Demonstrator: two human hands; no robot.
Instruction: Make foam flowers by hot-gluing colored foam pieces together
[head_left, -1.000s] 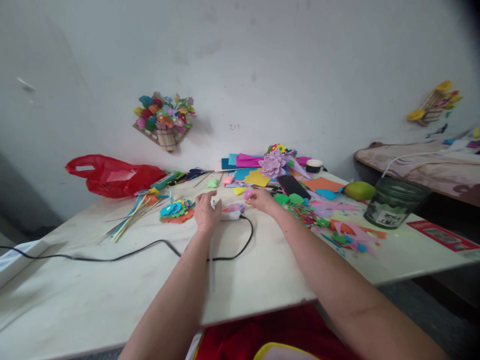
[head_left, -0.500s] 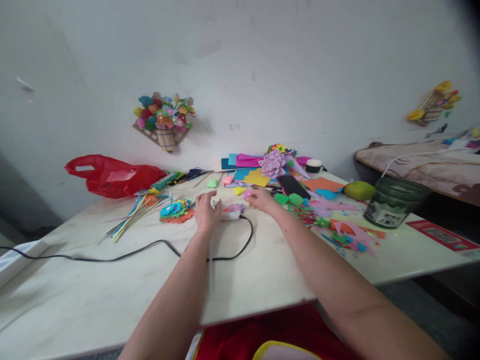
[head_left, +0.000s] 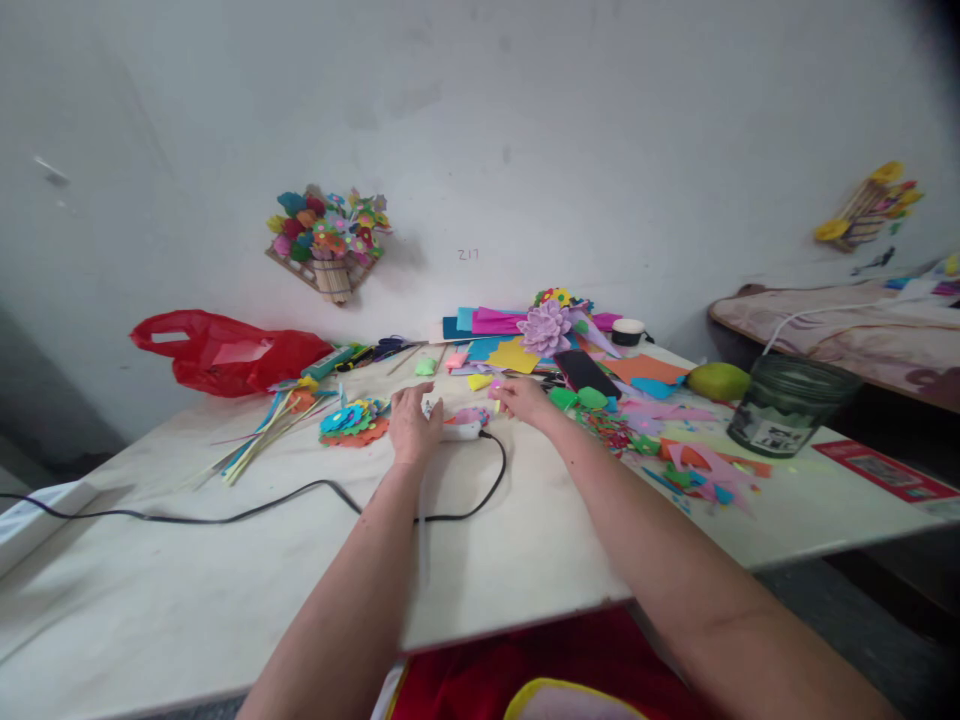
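Observation:
My left hand [head_left: 412, 425] is curved over the body of a white glue gun [head_left: 461, 431], thumb and forefinger apart at the front. The gun's handle sticks out to the right, and a translucent glue stick [head_left: 424, 540] trails back beside my wrist. Much of the gun is hidden under the palm. With fingertips pinched, my right hand [head_left: 521, 398] holds a small purple-pink foam piece [head_left: 494, 389] just above the table. Left of my left hand lie stacked scalloped foam flowers [head_left: 352, 420] in blue and orange. Between the hands rests a pinkish flower shape [head_left: 472, 415], partly covered.
A black cord [head_left: 247, 517] loops from the gun across the table. Foam sheets [head_left: 495, 322], a lilac flower [head_left: 546, 328] and a phone [head_left: 585, 373] lie behind. Scraps [head_left: 697, 465] and a dark glass jar [head_left: 784, 405] stand right; a red bag [head_left: 232, 355] and strips [head_left: 259, 437] left.
The purple-pink foam piece has turned slightly in my right fingertips. My left hand stays in place.

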